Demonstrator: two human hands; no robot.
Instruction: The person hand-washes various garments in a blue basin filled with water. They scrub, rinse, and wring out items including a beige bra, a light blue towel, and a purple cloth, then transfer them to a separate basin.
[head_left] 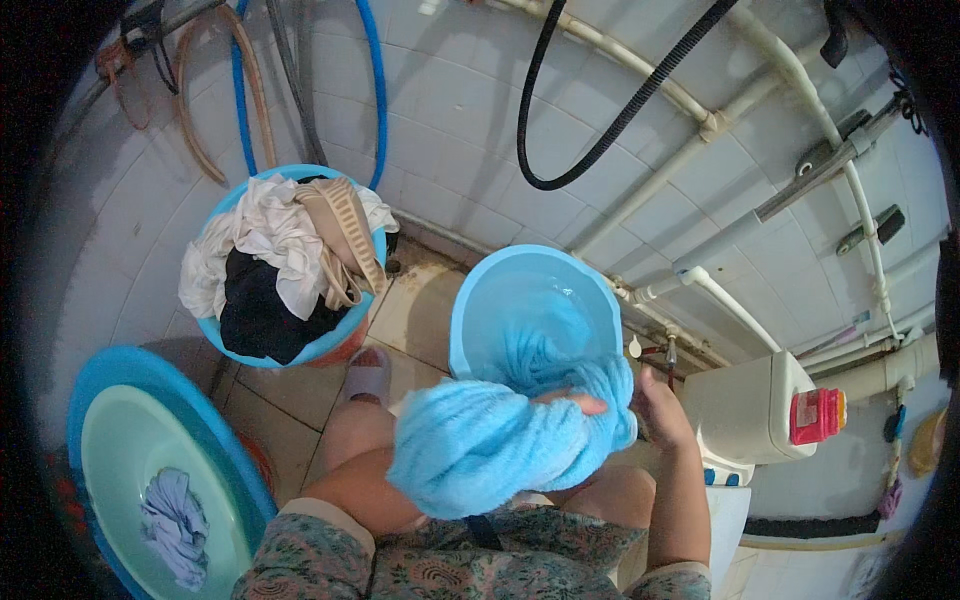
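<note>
A thick, fluffy light-blue towel (pixel 480 445) is bunched up over my lap. Its far end trails over the near rim of a blue basin (pixel 463 330) and into the water there. My left forearm passes under the towel, and my left hand (pixel 575 402) grips the folds; only part of its fingers shows. Close by the towel's right edge is my right hand (pixel 662 408), palm turned toward it and the visible fingers stretched upward. Whether that hand touches the cloth is hard to make out.
Left of the basin, a blue tub (pixel 220 345) is heaped with white, black and beige laundry. Nearer, a pale green basin (pixel 110 440) holding a lavender cloth (pixel 176 525) rests inside a larger blue one. A white jug with a red cap (pixel 818 415) stands at right, beside wall pipes.
</note>
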